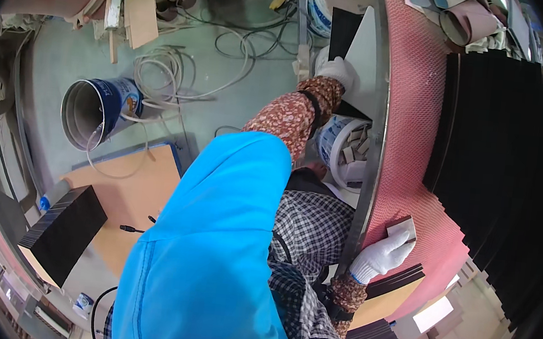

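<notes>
My left hand (pixel 338 72), in a white glove, closes on the edge of a flat panel (pixel 362 66) that looks pale grey-white on one face. The panel stands tilted against the table's edge, and a black part (pixel 344 33) shows beside it. My right hand (pixel 381 255), also gloved in white, rests over the pink textured table top (pixel 409 118). Its fingers are closed on a small flat greyish block (pixel 400 227), whose kind I cannot make out. A white-and-blue bucket (pixel 335 146) with several small blocks inside stands below the table edge, between my arms.
Stacked black-edged panels (pixel 491 159) cover the table's far right side. More panels (pixel 397 295) lie near my right forearm. On the floor are a tipped blue bucket (pixel 113 103), a coiled hose (pixel 159 75), a tan board (pixel 124 187) and a dark panel stack (pixel 69 234).
</notes>
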`<action>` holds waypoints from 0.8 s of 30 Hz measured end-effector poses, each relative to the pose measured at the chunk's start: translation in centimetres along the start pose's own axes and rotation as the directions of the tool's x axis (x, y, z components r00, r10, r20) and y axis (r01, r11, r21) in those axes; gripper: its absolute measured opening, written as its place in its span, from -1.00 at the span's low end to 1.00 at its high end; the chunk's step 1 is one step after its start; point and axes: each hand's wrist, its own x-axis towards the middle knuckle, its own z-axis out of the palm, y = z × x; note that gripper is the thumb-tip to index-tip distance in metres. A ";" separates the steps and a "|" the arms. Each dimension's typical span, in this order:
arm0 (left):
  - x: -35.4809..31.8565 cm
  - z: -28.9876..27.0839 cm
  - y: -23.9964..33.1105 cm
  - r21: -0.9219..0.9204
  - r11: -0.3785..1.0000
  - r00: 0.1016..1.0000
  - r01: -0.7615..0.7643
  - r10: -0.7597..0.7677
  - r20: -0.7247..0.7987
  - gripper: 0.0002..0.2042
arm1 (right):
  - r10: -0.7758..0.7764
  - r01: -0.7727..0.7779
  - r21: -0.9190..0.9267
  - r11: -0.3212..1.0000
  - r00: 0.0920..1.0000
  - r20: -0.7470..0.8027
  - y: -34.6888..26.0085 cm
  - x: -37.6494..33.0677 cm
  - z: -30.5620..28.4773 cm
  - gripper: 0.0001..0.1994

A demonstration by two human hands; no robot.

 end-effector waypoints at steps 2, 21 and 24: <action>1.0 0.4 0.2 -0.090 0.996 0.999 0.029 -0.026 0.036 -0.48 | 0.015 -0.015 -0.037 0.999 1.000 -0.011 0.1 0.1 0.2 -0.47; -9.6 0.2 -8.9 -0.677 0.700 0.510 -0.230 0.679 0.529 -0.28 | 0.004 -0.005 -0.060 0.998 1.000 -0.025 0.1 0.3 0.0 -0.46; -15.8 -0.6 -9.3 -0.593 0.799 0.559 -0.101 0.539 0.631 -0.34 | -0.007 0.006 -0.030 1.000 0.999 -0.045 0.0 0.3 0.2 -0.47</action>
